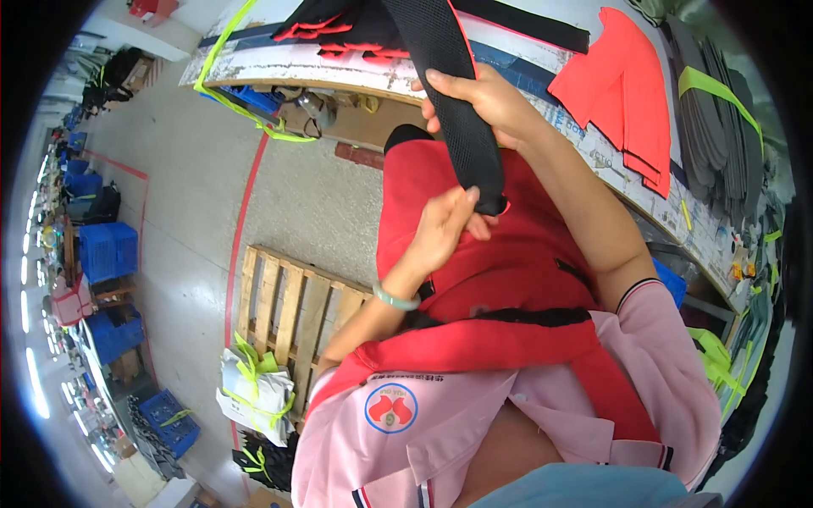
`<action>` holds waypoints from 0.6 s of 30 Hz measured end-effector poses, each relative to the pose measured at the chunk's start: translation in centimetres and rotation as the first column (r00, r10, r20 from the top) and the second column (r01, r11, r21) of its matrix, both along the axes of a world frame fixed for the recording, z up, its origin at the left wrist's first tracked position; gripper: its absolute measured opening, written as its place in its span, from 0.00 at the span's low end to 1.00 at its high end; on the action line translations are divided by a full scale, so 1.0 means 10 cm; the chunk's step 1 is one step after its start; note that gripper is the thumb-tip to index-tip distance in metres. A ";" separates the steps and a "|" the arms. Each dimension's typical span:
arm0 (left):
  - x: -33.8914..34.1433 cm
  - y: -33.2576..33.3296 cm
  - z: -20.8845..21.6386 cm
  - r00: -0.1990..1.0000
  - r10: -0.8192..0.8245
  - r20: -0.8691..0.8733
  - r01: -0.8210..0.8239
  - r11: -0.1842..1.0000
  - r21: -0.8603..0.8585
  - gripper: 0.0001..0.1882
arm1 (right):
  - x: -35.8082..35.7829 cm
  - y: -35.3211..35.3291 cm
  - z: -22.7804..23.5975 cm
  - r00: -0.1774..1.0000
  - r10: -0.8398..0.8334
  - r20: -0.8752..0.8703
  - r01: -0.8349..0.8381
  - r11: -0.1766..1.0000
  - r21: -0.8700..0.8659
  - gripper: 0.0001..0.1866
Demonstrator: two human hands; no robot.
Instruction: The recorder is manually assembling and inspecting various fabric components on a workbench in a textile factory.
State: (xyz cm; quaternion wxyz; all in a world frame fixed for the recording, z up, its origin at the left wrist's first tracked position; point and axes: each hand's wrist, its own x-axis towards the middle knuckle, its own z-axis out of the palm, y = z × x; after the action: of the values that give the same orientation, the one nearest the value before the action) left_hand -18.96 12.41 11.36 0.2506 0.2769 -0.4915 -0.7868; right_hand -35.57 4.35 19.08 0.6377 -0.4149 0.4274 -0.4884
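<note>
**Handling a black mesh strip, likely midway**

Grasping black mesh strip (466, 140) with right hand (474, 100), over red apron (500, 262), far end reaching above table (279, 65). Touching lower end with left hand (445, 224); can't tell if pinched, fingers partly hidden. Apparently not done: not yet set down. Possibly left to handle, on table: black red-edged pieces (373, 30), coral fabric panels (622, 93).
</note>
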 end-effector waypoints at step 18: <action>0.35 -0.49 -0.01 0.846 0.510 -0.155 -0.420 0.817 0.394 0.09 | -0.04 0.27 -0.46 0.940 0.280 -0.195 -0.304 0.947 -0.107 0.18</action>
State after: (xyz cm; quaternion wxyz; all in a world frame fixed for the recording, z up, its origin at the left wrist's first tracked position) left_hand -15.45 7.49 11.21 0.4447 0.3260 -0.2261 -0.8031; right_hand -35.97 7.09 14.51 0.6331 -0.5579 0.3818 -0.3770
